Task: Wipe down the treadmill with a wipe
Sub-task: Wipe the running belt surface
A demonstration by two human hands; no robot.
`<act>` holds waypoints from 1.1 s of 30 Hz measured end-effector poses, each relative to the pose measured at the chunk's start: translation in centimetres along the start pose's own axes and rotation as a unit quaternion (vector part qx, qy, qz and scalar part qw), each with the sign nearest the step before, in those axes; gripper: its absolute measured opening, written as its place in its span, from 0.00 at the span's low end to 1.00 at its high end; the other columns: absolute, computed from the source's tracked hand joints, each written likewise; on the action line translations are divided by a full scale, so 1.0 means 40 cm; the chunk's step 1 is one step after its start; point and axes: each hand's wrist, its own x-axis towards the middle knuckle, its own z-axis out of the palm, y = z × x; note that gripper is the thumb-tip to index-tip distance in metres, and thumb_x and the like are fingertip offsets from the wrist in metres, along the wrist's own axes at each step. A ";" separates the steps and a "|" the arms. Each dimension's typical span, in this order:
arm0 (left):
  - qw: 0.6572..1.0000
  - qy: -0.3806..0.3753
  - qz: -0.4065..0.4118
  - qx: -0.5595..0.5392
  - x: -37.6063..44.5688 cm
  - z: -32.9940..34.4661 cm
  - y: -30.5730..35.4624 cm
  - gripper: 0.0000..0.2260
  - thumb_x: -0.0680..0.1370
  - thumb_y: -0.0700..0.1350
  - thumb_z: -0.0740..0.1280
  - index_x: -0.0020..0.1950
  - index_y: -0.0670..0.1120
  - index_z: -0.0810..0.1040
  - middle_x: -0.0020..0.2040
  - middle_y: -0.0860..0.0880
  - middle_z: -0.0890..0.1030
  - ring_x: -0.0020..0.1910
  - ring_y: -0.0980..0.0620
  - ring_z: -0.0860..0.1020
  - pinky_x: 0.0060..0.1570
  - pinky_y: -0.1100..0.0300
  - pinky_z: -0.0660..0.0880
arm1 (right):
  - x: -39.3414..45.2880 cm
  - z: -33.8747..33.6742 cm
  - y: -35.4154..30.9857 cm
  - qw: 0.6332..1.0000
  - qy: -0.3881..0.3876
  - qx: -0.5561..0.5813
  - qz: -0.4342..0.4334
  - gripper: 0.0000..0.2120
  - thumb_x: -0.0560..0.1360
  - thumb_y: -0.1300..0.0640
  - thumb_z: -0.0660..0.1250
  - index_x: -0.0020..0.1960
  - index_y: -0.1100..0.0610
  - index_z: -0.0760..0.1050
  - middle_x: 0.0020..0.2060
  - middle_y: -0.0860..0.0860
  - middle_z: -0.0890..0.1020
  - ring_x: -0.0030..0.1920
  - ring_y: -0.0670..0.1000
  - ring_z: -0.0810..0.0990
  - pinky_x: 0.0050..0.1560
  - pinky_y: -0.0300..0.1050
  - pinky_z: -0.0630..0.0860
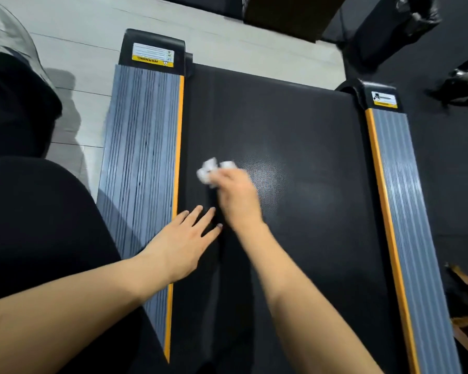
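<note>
Nearest the camera, at the lower left, dark clothing filled the corner and two bare forearms reached forward over the treadmill belt (295,136). The left hand (183,240) lay flat with fingers straight and spread, palm down across the seam where the left side rail (141,157) met the belt, holding nothing; it looked to be bracing the body. Just beyond it, the right hand (235,195) had its fingers curled round a crumpled white wipe (210,171), pressed to the belt near the belt's left edge; the hand and wipe were motion-blurred, so the exact finger grip could not be told. A paler, sheeny patch showed on the belt just right of the wipe, possibly damp from wiping, possibly only glare. Judged step: wiping the running belt, mid-stroke, at about mid-length of the visible deck. Much of the belt toward the far end showed no sheen, so the job looked partway at most. Next move, as a judgement: carry the wipe across toward the right side rail (400,198), keeping it flat to the textured belt, then work outward to both ribbed grey rails and their orange trim. Farther off, a warning label (153,55) sat on the left end cap, with pale floor (73,25) beyond it.
</note>
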 end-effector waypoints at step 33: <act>0.997 0.070 0.011 -0.025 0.002 -0.004 -0.013 0.26 0.79 0.48 0.63 0.78 0.48 0.65 0.80 0.38 0.62 0.72 0.38 0.68 0.63 0.47 0.71 | -0.034 -0.280 0.534 0.945 0.176 -0.149 0.232 0.16 0.74 0.70 0.58 0.54 0.59 0.80 0.47 0.55 0.78 0.44 0.57 0.75 0.44 0.33 0.66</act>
